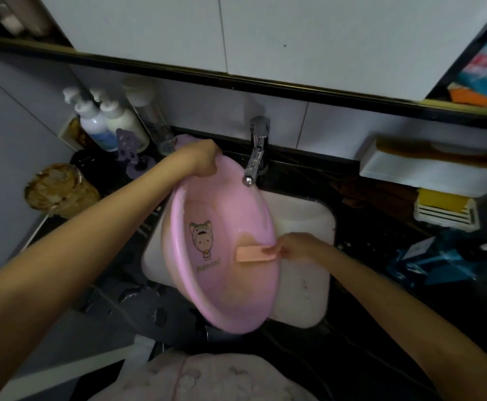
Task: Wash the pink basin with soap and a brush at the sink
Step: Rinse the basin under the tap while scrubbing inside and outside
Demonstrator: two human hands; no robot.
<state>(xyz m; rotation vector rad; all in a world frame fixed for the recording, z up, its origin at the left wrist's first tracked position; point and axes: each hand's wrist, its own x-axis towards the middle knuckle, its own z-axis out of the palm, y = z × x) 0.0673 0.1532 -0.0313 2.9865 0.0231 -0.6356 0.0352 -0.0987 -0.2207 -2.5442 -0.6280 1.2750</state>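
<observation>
The pink basin [222, 256] is tilted up on its side over the white sink [303, 227], its open inside facing the camera, with a cartoon figure [202, 238] printed on the bottom. The left hand [203, 160] is clamped on the rim at 12 o'clock, just beside the chrome tap [256, 151]. The right hand [297, 246], at the rim's 3 o'clock, pinches a peach-coloured bar, apparently soap [255, 254], pressed flat against the inner wall. White pump bottles [106, 123] stand at 10 o'clock on the dark counter [381, 227].
</observation>
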